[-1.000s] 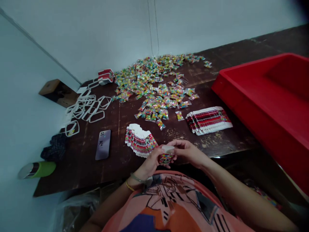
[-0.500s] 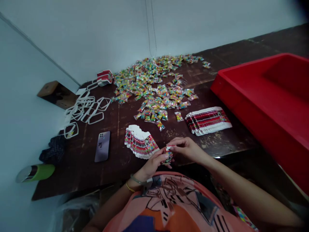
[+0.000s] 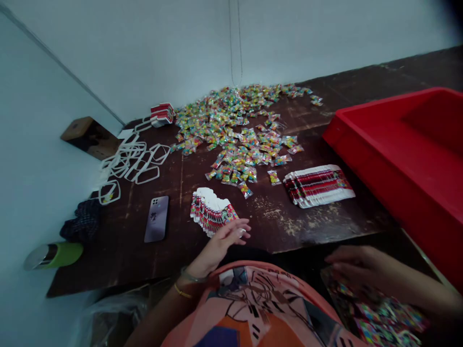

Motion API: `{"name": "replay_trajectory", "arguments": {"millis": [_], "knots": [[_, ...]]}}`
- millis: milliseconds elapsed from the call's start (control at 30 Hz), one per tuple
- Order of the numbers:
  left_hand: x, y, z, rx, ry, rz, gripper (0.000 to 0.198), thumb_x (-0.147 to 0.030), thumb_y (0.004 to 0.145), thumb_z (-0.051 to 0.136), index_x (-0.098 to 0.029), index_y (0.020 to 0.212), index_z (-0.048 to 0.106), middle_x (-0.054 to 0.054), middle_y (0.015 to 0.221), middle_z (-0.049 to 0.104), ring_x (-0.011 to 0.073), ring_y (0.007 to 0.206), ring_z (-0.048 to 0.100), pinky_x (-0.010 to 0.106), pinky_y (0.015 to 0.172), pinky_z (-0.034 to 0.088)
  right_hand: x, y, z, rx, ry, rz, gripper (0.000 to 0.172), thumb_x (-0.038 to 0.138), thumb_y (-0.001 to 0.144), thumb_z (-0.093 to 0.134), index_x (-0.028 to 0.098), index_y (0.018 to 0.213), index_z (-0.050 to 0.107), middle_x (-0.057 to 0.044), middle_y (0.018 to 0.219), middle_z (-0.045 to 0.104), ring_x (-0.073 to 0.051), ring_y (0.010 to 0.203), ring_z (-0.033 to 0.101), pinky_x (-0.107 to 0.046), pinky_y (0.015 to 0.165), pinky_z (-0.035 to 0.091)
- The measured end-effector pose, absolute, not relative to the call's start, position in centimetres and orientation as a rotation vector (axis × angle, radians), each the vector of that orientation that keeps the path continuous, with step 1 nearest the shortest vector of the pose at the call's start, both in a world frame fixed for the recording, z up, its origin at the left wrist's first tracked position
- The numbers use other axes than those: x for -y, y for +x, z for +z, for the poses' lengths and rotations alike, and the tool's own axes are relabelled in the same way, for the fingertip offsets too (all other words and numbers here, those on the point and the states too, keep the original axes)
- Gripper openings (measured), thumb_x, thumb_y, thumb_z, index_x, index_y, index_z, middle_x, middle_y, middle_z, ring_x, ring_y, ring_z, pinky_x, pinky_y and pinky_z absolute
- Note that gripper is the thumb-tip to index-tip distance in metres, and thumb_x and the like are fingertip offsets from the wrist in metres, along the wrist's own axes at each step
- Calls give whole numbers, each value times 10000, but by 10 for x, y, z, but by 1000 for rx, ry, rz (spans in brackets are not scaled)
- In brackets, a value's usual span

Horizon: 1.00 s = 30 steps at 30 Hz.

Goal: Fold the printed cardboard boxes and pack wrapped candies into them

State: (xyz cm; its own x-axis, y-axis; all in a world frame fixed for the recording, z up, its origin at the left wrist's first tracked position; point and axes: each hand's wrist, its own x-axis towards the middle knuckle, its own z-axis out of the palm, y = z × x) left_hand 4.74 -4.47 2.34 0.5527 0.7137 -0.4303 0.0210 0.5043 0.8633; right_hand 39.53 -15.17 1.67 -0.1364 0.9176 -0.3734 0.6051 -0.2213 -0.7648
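My left hand (image 3: 229, 237) is by the table's front edge, fingers stretched out and apart, with nothing plainly held. It reaches the near end of a fanned stack of small flat printed cartons (image 3: 210, 214), red and white. My right hand (image 3: 356, 264) is lower, past the table edge on the right, slightly blurred and in shadow. Its fingers look loosely apart and hold nothing that I can see. Beneath it lies a heap of colourful filled packs (image 3: 388, 313), partly hidden by my forearm. A second row of flat cartons (image 3: 318, 186) lies on the table to the right.
Many clear sachets of coloured candy (image 3: 231, 130) spread across the back of the dark table (image 3: 123, 250). A large red tray (image 3: 394, 178) stands at the right. Leftward are a phone (image 3: 156, 219), white bands (image 3: 135, 161), a brown box (image 3: 90, 137), dark cloth (image 3: 81, 221) and a green cup (image 3: 65, 254).
My hands have parted. The small printed pack between them is gone from there. My right hand has moved right and down over the heap of packs; my left stays near the fanned cartons, fingers opened.
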Motion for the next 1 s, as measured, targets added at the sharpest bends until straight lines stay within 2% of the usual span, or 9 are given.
{"name": "replay_trajectory", "arguments": {"millis": [67,167,267,333,467,567,700,833,1000], "knots": [[40,29,24,-979,929,564,383,-403,854,577,-178,1163,608,107,1107,628,209,974,592,337,847,456,148,383,11,1882,-1782,1326,230,371,807,649,269,985,751,-119,967,729,-287,861,682,-396,775,548],[38,9,21,-1079,935,660,365,-408,824,612,-154,1087,627,81,973,647,182,878,595,288,770,456,109,317,-3,2103,-1497,1055,315,312,862,589,247,1161,664,-119,1174,652,-277,1081,597,-451,939,468],[39,-1,17,-1129,978,675,336,-423,818,606,-138,995,627,42,816,623,145,757,576,249,681,444,54,250,-16,2303,-1216,844,520,287,867,594,238,1369,467,-112,1389,492,-258,1265,440,-453,1027,386],[43,-5,13,-1162,974,623,363,-438,821,590,-138,1026,601,21,764,604,122,679,566,231,620,427,23,224,-24,2464,-1141,730,620,314,849,624,205,1414,394,-129,1436,438,-286,1295,394,-478,1012,377],[52,-6,1,-1217,907,516,624,-444,822,571,-176,1350,374,5,802,606,97,595,566,220,553,399,-9,210,-32,2757,-1024,516,496,326,855,625,127,1299,530,-151,1359,521,-294,1168,503,-432,928,426],[57,-4,-4,-1203,910,506,709,-425,827,569,-174,1420,272,6,821,605,91,585,557,220,542,388,-10,210,-27,2856,-983,363,326,246,888,570,99,1175,617,-164,1276,582,-268,1028,573,-386,854,454],[58,2,2,-1124,807,616,586,-449,832,572,-155,1317,426,51,877,635,120,661,585,252,605,413,14,212,-9,2761,-966,308,273,208,950,451,120,1123,644,-137,1162,653,-226,921,600,-362,807,460],[55,15,6,-792,549,671,353,-338,796,581,-149,1093,598,102,1030,652,200,917,600,334,809,439,56,218,3,2505,-889,313,284,246,960,448,172,1176,619,-94,1202,643,-230,1019,563,-403,907,423],[56,37,1,-700,475,587,311,-129,628,572,-121,928,653,86,922,673,204,848,600,359,829,432,65,235,6,2248,-1170,458,390,353,898,564,229,1269,563,-104,1249,605,-275,1107,504,-463,931,402]]}}
